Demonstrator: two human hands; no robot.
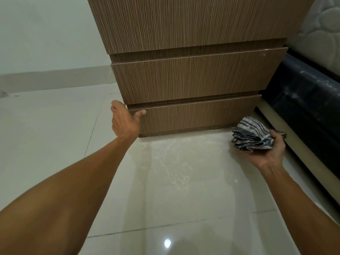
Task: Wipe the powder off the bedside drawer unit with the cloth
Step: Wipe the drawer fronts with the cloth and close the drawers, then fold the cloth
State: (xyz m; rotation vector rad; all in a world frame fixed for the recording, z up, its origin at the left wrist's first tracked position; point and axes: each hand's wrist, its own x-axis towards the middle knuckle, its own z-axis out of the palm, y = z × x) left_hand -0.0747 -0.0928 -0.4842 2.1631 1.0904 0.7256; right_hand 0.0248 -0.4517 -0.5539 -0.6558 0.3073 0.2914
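The wood-grain bedside drawer unit (193, 78) fills the upper middle, seen from low down. My left hand (124, 120) grips the top left corner of its bottom drawer front (195, 116), thumb on the front face and fingers hidden behind the edge. A bunched grey-and-white striped cloth (252, 134) lies in my right hand (268, 150), held above the floor by the unit's lower right corner. White powder (176, 161) is smeared over the floor tiles in front of the unit. A few pale specks show at the right end of the middle drawer's top edge.
A dark bed base (303, 96) with a pale quilted mattress (323, 39) above it stands right of the unit. A white wall (46, 37) and skirting run along the left. Glossy cream floor tiles (55, 129) spread to the left and front.
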